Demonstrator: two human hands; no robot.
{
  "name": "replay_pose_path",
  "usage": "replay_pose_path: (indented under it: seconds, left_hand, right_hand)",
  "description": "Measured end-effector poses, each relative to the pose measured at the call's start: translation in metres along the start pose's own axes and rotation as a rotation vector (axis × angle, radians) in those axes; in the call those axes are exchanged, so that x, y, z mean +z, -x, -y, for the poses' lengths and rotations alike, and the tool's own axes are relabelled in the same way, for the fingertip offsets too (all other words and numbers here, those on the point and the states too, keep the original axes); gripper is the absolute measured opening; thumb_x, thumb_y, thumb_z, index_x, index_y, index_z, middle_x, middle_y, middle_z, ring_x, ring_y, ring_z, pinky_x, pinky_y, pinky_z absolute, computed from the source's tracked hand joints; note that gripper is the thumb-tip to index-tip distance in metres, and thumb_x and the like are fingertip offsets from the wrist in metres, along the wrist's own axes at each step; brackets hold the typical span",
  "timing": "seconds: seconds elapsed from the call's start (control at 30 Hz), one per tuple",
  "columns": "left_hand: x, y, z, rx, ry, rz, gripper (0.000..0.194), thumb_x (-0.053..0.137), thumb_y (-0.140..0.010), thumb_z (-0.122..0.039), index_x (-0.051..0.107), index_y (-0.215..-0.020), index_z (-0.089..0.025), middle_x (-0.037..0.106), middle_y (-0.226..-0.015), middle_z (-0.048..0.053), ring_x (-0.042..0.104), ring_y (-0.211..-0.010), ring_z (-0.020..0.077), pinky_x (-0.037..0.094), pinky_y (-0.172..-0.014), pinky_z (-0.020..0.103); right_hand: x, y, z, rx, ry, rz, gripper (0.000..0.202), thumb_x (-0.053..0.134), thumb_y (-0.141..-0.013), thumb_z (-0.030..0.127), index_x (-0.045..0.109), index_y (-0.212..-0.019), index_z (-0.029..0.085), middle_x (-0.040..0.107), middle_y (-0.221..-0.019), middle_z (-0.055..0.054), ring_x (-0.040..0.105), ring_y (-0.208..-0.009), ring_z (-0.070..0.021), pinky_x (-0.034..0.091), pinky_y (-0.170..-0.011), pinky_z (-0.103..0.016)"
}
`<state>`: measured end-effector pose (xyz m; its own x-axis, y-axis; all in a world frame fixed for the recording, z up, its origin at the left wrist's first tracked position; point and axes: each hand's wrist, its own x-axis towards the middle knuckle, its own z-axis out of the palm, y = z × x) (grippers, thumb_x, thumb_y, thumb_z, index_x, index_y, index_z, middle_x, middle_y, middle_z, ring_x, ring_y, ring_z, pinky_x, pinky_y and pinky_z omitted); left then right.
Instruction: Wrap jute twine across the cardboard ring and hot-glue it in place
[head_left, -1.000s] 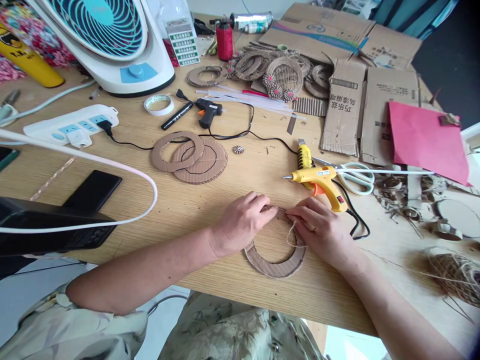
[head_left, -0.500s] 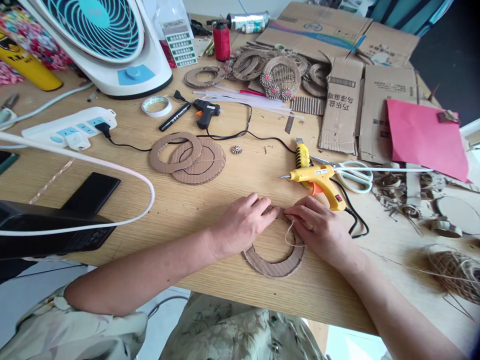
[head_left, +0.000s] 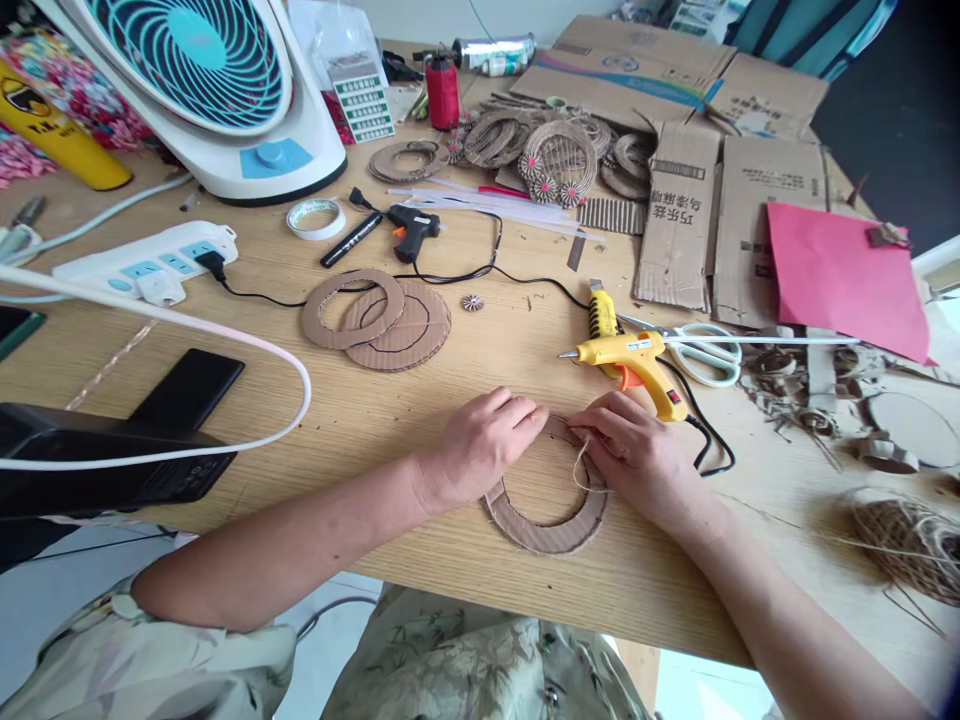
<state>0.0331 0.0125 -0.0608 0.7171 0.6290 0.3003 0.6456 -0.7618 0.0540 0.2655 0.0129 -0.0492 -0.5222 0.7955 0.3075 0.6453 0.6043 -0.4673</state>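
Observation:
A flat cardboard ring (head_left: 551,538) lies on the wooden table in front of me. My left hand (head_left: 484,447) is closed over its upper left side, with the fingers bent and pressed together. At the upper right of the ring, my right hand (head_left: 637,452) pinches a thin strand of twine (head_left: 576,468) against the cardboard. The strand loops down inside the ring's opening. Its line runs right toward a ball of twine (head_left: 904,545). My fingers partly cover the ring's upper sides.
Just beyond my right hand lie a yellow glue gun (head_left: 634,360), a yellow utility knife (head_left: 602,312) and scissors (head_left: 705,352). A second cardboard ring (head_left: 313,318) overlaps a cardboard disc (head_left: 420,345). Further back are a black glue gun (head_left: 412,232), a fan (head_left: 289,160) and cardboard sheets (head_left: 679,220).
My left fingertips have drawn back slightly to the left, baring more of the ring's top edge. My right hand keeps its pinch on the twine. The view has shifted a little.

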Motion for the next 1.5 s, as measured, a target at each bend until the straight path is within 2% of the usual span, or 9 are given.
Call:
replay_pose_path:
  seconds: [0.6, 0.73, 0.9, 1.13, 1.33, 1.5]
  left_hand:
    - [-0.005, -0.002, -0.003, -0.023, -0.020, 0.081, 0.028, 0.050, -0.098, -0.013, 0.060, -0.124, -0.011, 0.064, -0.107, 0.009, 0.056, -0.096, 0.0214, 0.052, -0.084, 0.034]
    - [-0.006, -0.002, -0.003, -0.008, -0.027, 0.087, 0.031, 0.047, -0.100, -0.014, 0.057, -0.129, -0.013, 0.062, -0.107, 0.009, 0.054, -0.096, 0.0215, 0.051, -0.085, 0.035]
    - [-0.009, -0.004, -0.005, -0.014, -0.053, 0.142, 0.034, 0.047, -0.099, -0.015, 0.055, -0.132, -0.016, 0.061, -0.107, 0.009, 0.053, -0.097, 0.0229, 0.049, -0.084, 0.036]
    - [-0.015, -0.006, -0.008, -0.007, -0.068, 0.225, 0.038, 0.046, -0.099, -0.015, 0.052, -0.136, -0.013, 0.062, -0.111, 0.010, 0.054, -0.099, 0.0248, 0.050, -0.081, 0.038]
    - [-0.011, -0.003, -0.003, 0.011, -0.026, 0.181, 0.040, 0.041, -0.101, -0.015, 0.049, -0.140, -0.009, 0.062, -0.115, 0.011, 0.054, -0.102, 0.0237, 0.050, -0.088, 0.037]
    - [-0.013, -0.004, -0.004, 0.002, -0.025, 0.197, 0.038, 0.048, -0.098, -0.015, 0.053, -0.136, -0.013, 0.062, -0.112, 0.010, 0.054, -0.100, 0.0246, 0.050, -0.087, 0.037]
  right_hand:
    - [0.003, 0.001, -0.002, 0.025, -0.011, 0.014, 0.015, 0.051, -0.097, 0.018, 0.066, -0.096, 0.021, 0.063, -0.088, -0.005, 0.059, -0.076, -0.0151, 0.050, -0.068, -0.031]
    - [0.003, 0.001, -0.001, 0.028, -0.010, -0.013, 0.016, 0.052, -0.097, 0.017, 0.067, -0.095, 0.021, 0.064, -0.087, -0.005, 0.060, -0.078, -0.0162, 0.050, -0.070, -0.031]
    - [0.003, 0.001, -0.001, 0.044, -0.003, -0.054, 0.016, 0.053, -0.096, 0.015, 0.067, -0.096, 0.022, 0.065, -0.087, -0.005, 0.060, -0.080, -0.0171, 0.050, -0.072, -0.032]
    - [0.005, 0.001, -0.001, 0.064, -0.014, -0.055, 0.016, 0.052, -0.097, 0.018, 0.067, -0.095, 0.023, 0.065, -0.086, -0.005, 0.060, -0.078, -0.0179, 0.051, -0.071, -0.034]
    - [0.005, 0.001, -0.002, 0.067, -0.002, -0.067, 0.017, 0.053, -0.096, 0.016, 0.068, -0.099, 0.023, 0.065, -0.086, -0.004, 0.061, -0.077, -0.0168, 0.051, -0.071, -0.033]
    - [0.005, 0.001, -0.002, 0.056, 0.005, -0.062, 0.015, 0.054, -0.096, 0.016, 0.068, -0.099, 0.022, 0.064, -0.085, -0.004, 0.060, -0.077, -0.0172, 0.050, -0.070, -0.033]
